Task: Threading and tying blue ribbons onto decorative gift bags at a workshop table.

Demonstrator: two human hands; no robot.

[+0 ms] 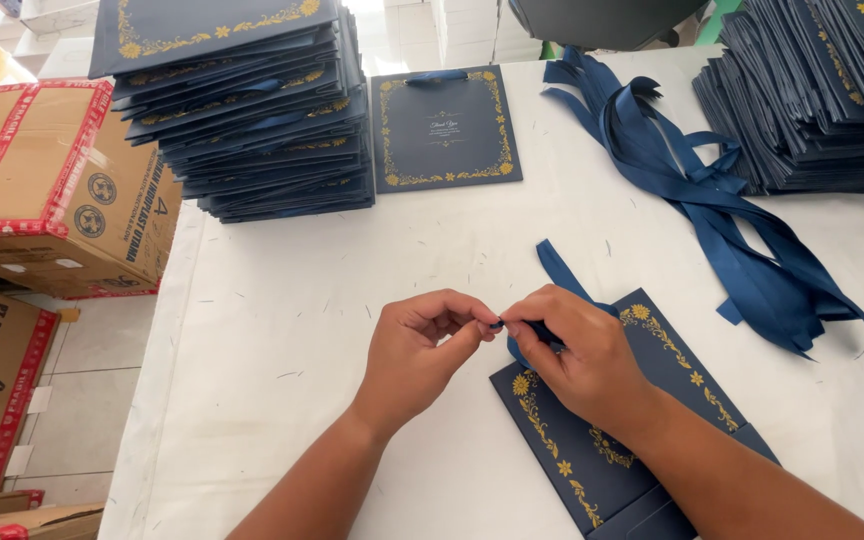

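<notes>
Ribbon end (552,272) is pinched between the fingertips of both hands, right at the top edge of the navy gold-trimmed bag (642,420) lying flat at the near right of the bench (352,260). Left hand (422,345) and right hand (577,350) both closed in a tight pinch, fingertips touching. Risks: satin slips out of the pinch; tip frays; hard pull tears or creases the bag edge. Loose ribbon pile (732,220) is apart, unlikely to snag.

Navy and gold showing on white.
Navy paper bag (642,420) wearing gold floral borders; blue ribbons (722,210) lying over the white tablecloth (352,280).
</notes>
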